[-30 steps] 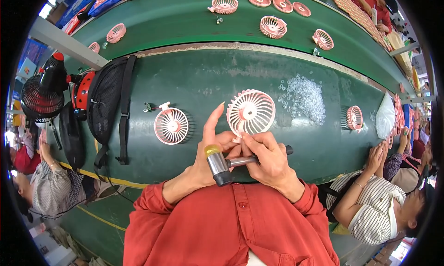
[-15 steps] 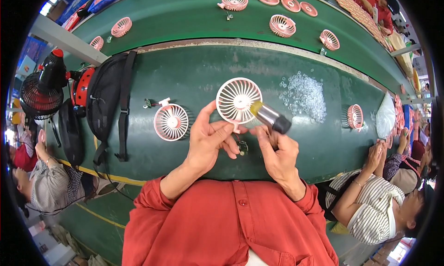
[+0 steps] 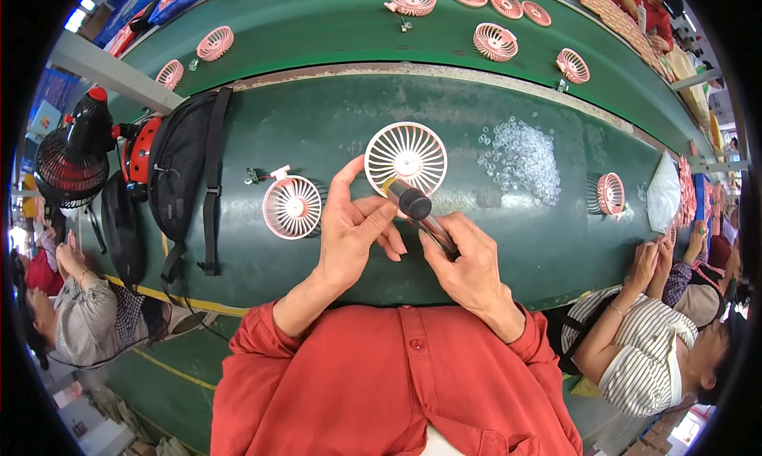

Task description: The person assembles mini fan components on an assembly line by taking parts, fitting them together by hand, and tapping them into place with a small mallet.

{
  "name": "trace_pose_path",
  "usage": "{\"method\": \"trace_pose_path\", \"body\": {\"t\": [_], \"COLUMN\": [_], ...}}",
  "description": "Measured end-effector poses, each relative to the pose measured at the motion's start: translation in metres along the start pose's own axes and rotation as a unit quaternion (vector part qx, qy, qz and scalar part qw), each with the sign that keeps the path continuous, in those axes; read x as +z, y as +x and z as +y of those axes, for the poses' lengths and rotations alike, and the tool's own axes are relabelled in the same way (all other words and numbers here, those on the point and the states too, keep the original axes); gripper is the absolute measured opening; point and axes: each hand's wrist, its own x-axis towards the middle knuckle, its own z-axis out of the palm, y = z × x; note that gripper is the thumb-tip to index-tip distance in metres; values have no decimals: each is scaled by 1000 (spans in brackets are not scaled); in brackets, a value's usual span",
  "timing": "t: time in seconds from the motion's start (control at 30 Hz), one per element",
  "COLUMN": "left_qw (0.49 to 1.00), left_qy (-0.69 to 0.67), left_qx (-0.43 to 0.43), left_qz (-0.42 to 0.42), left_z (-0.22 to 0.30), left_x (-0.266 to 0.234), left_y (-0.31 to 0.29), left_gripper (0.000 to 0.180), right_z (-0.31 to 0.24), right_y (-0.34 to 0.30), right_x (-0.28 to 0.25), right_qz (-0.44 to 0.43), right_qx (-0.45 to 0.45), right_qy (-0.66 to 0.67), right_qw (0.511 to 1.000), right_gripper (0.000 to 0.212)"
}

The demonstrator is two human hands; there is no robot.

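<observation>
My left hand (image 3: 348, 235) is closed on the lower edge of a pale pink round fan housing (image 3: 421, 142) with curved spokes. In my right hand (image 3: 470, 267) is a small mallet (image 3: 416, 205), gripped by its dark handle. Its metal head has one yellow face and one black face. The yellow face is at the housing's lower rim; whether it touches, I cannot tell. The mallet and my fingers hide that part of the rim. Left of my hands lies another pink fan housing (image 3: 292, 207), with a small circuit board (image 3: 252, 175) beside it.
Small clear rings (image 3: 524, 162) lie heaped at right, near another housing (image 3: 610, 195) and a plastic bag (image 3: 663, 192). A black bag (image 3: 186, 162) and a black fan (image 3: 71, 158) are at left. Beyond, a green conveyor belt (image 3: 333, 39) carries several pink parts. People sit on both sides.
The mallet has swung left and down onto the housing's lower rim, my right hand moving left with it. The dangling circuit board is now hidden. Parts on the belt have shifted right.
</observation>
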Motion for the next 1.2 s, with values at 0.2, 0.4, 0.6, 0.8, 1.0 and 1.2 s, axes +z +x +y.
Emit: {"method": "trace_pose_path", "body": {"t": [0.2, 0.4, 0.6, 0.8, 1.0, 1.2], "left_qw": [999, 997, 993, 977, 966, 697], "left_qy": [34, 40, 23, -117, 197, 595], "left_qx": [-33, -71, -115, -174, 156, 382], "left_qz": [-26, -18, 18, -44, -63, -121], "left_z": [5, 4, -4, -7, -20, -20], "left_x": [-1, 3, 10, 0, -3, 4], "left_y": [-2, -2, -6, -5, -26, -10], "left_gripper": [62, 60, 60, 54, 44, 50], "right_z": [10, 7, -5, 11, 6, 60], "right_y": [5, 4, 2, 7, 27, 35], "right_x": [-22, -23, -1, 4, -20, -5], "right_qz": [-82, 23, -52, -13, 8, 10], "right_qx": [209, 117, -94, -102, 252, 234], "right_qy": [115, 42, -113, -106, 312, 84], "right_qw": [968, 992, 988, 989, 916, 969], "right_gripper": [21, 11, 42, 26, 11, 27]}}
